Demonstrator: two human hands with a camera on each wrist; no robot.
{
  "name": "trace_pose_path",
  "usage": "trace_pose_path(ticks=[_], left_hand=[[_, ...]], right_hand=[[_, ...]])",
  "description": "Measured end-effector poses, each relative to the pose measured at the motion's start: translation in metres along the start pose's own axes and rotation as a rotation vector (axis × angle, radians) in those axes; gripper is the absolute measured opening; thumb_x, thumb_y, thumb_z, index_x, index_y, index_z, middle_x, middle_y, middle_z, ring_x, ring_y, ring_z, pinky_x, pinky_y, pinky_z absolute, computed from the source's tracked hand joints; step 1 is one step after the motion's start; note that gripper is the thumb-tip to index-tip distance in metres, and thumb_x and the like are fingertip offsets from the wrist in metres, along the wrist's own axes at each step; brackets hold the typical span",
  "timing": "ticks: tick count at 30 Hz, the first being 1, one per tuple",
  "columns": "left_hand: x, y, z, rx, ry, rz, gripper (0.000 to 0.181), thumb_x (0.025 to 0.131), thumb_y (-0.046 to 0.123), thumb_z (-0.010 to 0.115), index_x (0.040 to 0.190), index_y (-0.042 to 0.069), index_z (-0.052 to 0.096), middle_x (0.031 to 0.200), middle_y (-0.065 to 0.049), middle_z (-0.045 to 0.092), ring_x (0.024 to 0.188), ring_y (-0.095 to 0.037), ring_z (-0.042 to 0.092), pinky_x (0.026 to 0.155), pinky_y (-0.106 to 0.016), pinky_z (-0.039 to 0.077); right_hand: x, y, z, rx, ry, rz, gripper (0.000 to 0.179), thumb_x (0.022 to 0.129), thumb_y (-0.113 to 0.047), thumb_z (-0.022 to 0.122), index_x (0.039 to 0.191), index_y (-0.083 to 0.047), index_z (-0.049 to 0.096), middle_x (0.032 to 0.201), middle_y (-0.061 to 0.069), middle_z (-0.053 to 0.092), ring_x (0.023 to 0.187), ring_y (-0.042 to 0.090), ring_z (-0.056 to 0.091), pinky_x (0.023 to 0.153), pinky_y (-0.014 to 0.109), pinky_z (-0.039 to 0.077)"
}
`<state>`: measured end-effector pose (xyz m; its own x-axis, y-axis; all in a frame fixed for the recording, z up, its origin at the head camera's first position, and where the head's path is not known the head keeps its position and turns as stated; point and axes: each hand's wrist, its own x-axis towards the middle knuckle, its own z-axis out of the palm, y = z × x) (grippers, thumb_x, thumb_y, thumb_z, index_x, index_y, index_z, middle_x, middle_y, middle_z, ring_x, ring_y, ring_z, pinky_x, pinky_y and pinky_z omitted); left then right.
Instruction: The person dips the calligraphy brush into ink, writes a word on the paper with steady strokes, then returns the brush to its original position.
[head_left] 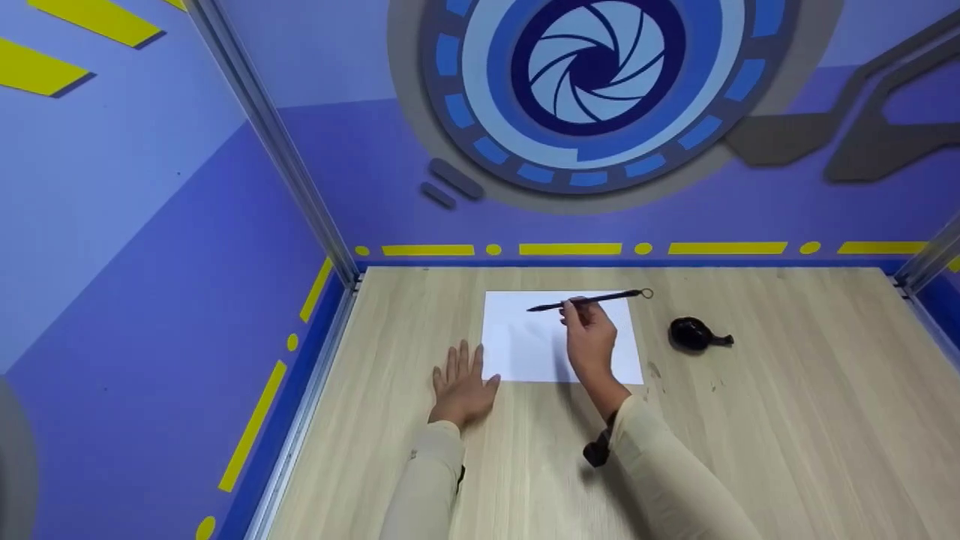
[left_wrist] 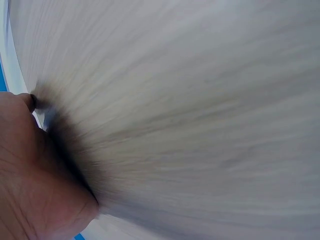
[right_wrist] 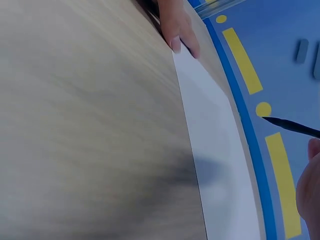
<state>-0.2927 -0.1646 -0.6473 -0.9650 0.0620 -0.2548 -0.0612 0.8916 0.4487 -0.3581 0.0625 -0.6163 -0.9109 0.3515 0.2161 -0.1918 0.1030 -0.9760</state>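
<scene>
Head view: right hand (head_left: 591, 341) pinches black ring-ended brush (head_left: 619, 296) over white paper (head_left: 521, 345) on surface (head_left: 787, 450), likely for tip clearance; left hand (head_left: 465, 390) lies spread flat, touching paper's near-left corner, probably to steady it.

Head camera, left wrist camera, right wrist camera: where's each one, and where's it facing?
Head: on the head, facing forward and down at the paper; sleeves, left grip and right grip show.
Left wrist: facing the tabletop; part of left grip shows.
Right wrist: facing across paper towards the wall; both show.
Head and right wrist share the brush.
</scene>
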Motion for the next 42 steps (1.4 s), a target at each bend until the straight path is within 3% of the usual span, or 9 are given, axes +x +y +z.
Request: trace_pose_path(ticks=[9,16,22,30,35,42], left_hand=[[0.001,0.002,0.000,0.005,-0.002,0.006,0.073,0.113,0.053,0.036,0.174,0.020,0.012,0.183,-0.011,-0.004,0.171,-0.037,-0.007,0.134,-0.068,-0.002],[0.002,0.003,-0.001,0.015,-0.006,0.010,0.073,0.113,0.054,0.036,0.174,0.021,0.012,0.183,-0.010,-0.005,0.171,-0.036,-0.007,0.134,-0.068,-0.001],[0.003,-0.001,0.000,-0.007,-0.004,0.016,0.074,0.112,0.052,0.038,0.174,0.019,0.013,0.183,-0.013,-0.004,0.170,-0.038,-0.008,0.133,-0.070,-0.004],[0.013,-0.011,0.010,-0.025,0.013,0.015,0.076,0.111,0.054,0.037,0.174,0.022,0.011,0.183,-0.010,-0.006,0.170,-0.036,-0.010,0.133,-0.068,-0.006],[0.018,-0.014,0.013,-0.020,0.003,0.010,0.076,0.111,0.056,0.035,0.174,0.024,0.008,0.183,-0.009,-0.009,0.170,-0.035,-0.012,0.133,-0.068,-0.007],[0.014,-0.010,0.008,-0.037,-0.012,0.011,0.076,0.111,0.054,0.039,0.174,0.022,0.010,0.183,-0.009,-0.008,0.170,-0.036,-0.012,0.132,-0.069,-0.009]], right_hand=[[0.000,0.004,0.018,-0.028,-0.024,0.022,0.019,0.103,-0.020,0.071,0.109,-0.003,0.076,0.104,0.018,0.080,0.086,0.010,0.076,0.077,0.018,0.061],[-0.001,0.004,0.022,-0.047,-0.068,-0.021,0.018,0.103,-0.017,0.071,0.111,-0.002,0.077,0.106,0.018,0.080,0.098,0.036,0.079,0.079,0.018,0.061],[-0.001,0.004,0.028,-0.077,-0.072,-0.034,0.016,0.103,-0.016,0.071,0.110,-0.004,0.078,0.105,0.015,0.081,0.093,0.024,0.078,0.079,0.017,0.060],[0.001,0.007,0.030,-0.028,-0.076,-0.058,0.016,0.103,-0.012,0.071,0.112,0.000,0.077,0.108,0.019,0.080,0.100,0.040,0.078,0.079,0.016,0.059],[-0.001,0.008,0.027,-0.036,-0.083,-0.042,0.017,0.103,-0.012,0.070,0.115,-0.001,0.078,0.113,0.018,0.080,0.103,0.033,0.079,0.081,0.018,0.061],[-0.003,0.006,0.030,0.019,-0.080,-0.008,0.018,0.105,-0.015,0.069,0.115,-0.002,0.076,0.113,0.018,0.078,0.106,0.031,0.078,0.084,0.021,0.063]])
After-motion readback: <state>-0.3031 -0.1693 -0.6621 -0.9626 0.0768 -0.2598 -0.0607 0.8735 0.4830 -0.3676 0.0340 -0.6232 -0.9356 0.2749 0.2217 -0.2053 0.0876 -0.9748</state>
